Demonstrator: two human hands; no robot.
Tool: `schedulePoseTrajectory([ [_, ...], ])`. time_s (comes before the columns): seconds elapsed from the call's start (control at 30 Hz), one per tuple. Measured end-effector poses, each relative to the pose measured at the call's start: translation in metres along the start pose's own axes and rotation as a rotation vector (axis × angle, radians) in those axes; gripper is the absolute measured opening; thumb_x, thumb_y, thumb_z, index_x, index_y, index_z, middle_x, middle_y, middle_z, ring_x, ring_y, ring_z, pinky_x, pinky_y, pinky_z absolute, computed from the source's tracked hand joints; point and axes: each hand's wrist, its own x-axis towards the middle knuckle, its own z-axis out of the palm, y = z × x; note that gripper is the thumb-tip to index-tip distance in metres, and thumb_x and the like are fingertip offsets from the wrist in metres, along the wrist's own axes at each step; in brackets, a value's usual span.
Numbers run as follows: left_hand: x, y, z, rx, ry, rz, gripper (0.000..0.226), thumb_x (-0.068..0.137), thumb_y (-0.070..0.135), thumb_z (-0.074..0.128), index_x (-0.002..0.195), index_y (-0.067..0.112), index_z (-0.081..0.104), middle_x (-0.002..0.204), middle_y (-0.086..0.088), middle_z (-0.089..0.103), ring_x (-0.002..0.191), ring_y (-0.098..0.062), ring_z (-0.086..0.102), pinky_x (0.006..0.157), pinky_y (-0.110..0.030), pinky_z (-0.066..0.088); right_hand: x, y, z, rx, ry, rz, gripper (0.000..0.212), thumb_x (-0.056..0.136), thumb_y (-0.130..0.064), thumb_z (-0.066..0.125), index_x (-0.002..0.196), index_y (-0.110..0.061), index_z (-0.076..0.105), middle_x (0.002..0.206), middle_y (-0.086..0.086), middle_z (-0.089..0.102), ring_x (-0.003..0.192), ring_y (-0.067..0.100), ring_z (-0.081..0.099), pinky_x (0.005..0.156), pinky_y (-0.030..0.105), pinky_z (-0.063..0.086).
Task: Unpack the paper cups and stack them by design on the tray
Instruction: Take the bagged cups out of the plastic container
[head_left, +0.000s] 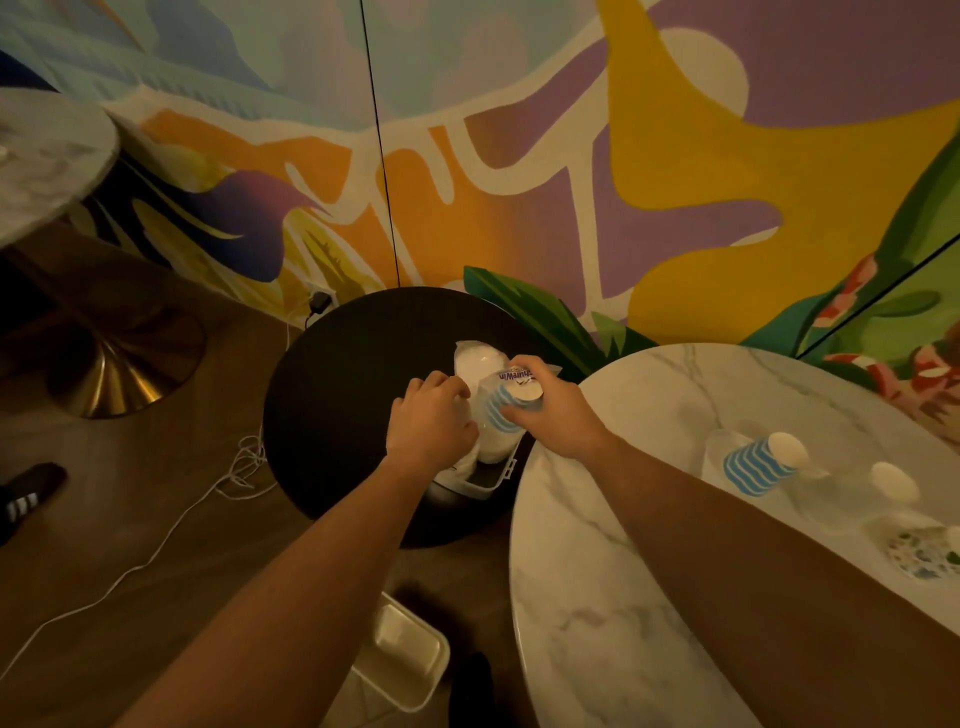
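Though clear plastic wrap blurs the blue-and-white wavy-striped paper cup sleeve (500, 410), right hand (558, 410) grasps it, left hand (430, 418) pinches wrap, near round black table's (332, 374) right edge.

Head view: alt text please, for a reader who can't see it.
Both hands, left hand and right hand, hold a plastic-wrapped sleeve of blue-striped cups over a white tray on a dark round table. More wrapped cups lie on the marble table at right.
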Motion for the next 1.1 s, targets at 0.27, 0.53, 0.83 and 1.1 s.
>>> schedulePoseTrajectory([
  [0.27,-0.003,0.009,-0.003,0.039,-0.081,-0.057,0.049,0.088,0.041,0.067,0.134,0.031,0.050,0.140,0.000,0.048,0.131,-0.024,0.045,0.108,-0.049,0.040,-0.014,-0.011,-0.035,0.046,0.065,-0.105,0.059,0.089,-0.026,0.074,0.142,-0.036,0.049,0.131,-0.003,0.062,0.112,0.005,0.062,0.089,0.021,0.056],
  [0.53,0.008,0.019,-0.014,0.014,-0.170,-0.128,0.056,0.092,0.051,0.051,0.143,0.029,0.046,0.149,-0.006,0.044,0.141,-0.034,0.036,0.114,-0.061,0.026,-0.023,-0.017,-0.050,0.033,0.106,-0.166,0.063,0.090,-0.032,0.068,0.143,-0.052,0.041,0.126,-0.004,0.064,0.106,0.026,0.066,0.090,0.048,0.057],
  [0.83,0.008,0.030,-0.019,-0.119,-0.131,0.201,0.076,0.086,0.037,0.070,0.152,0.022,0.034,0.153,-0.005,0.043,0.144,-0.030,0.031,0.121,-0.047,0.024,-0.038,-0.022,-0.083,0.226,0.288,-0.133,0.058,0.096,-0.011,0.063,0.149,-0.026,0.043,0.130,-0.015,0.055,0.105,-0.021,0.055,0.080,0.005,0.049],
  [1.1,0.002,0.085,-0.007,-0.406,-0.154,0.355,0.103,0.061,0.055,0.087,0.148,0.033,0.035,0.137,0.007,0.058,0.123,-0.013,0.057,0.103,-0.045,0.051,-0.085,-0.020,-0.127,0.372,0.431,-0.165,0.074,0.094,-0.016,0.067,0.153,-0.035,0.028,0.133,-0.016,0.058,0.116,0.011,0.064,0.093,0.033,0.057],
])
